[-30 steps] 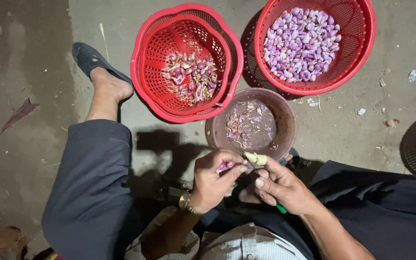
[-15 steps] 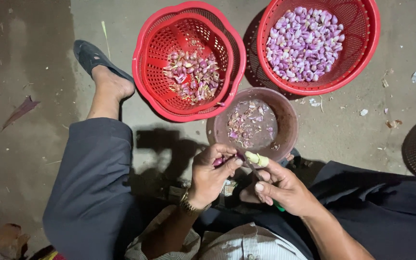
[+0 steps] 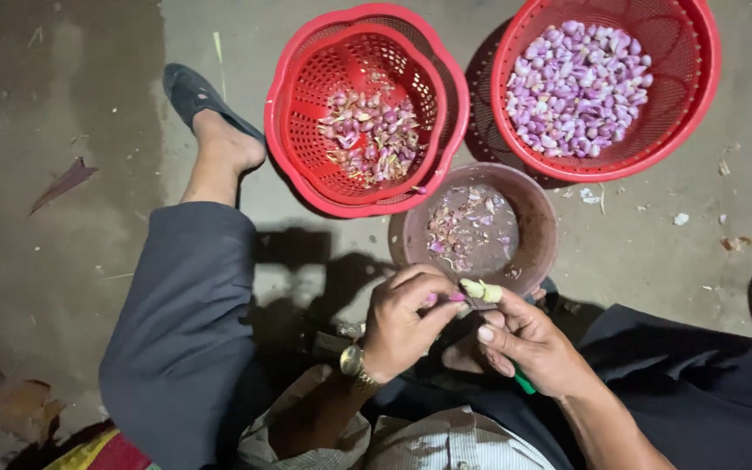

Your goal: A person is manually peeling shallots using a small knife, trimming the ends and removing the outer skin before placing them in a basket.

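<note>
Left hand (image 3: 406, 322) closed in a fingertip grip on a small purple shallot (image 3: 439, 299), pinched at its end so the bulb stays exposed to the blade. Right hand (image 3: 534, 346) wrapped shut around a green-handled knife (image 3: 522, 379), thumb capped with a pale guard (image 3: 483, 290) and pressed just beside the shallot, presumably to shield skin from the edge. Blade itself mostly hidden between the fingers. Directly beyond the grip, a brown bowl (image 3: 540, 228) of purple skins and trimmings, set close enough for scraps to drop straight in. Farther out and to the left, a scalloped red basket (image 3: 293, 144) with mixed bulbs and husks; farther out to the right, a round red basket (image 3: 696, 104) heaped with clean, pale-purple peeled shallots. Concrete floor (image 3: 71, 104) beneath, strewn with flakes; sandalled foot (image 3: 211, 122) stretched out well to the left.
</note>
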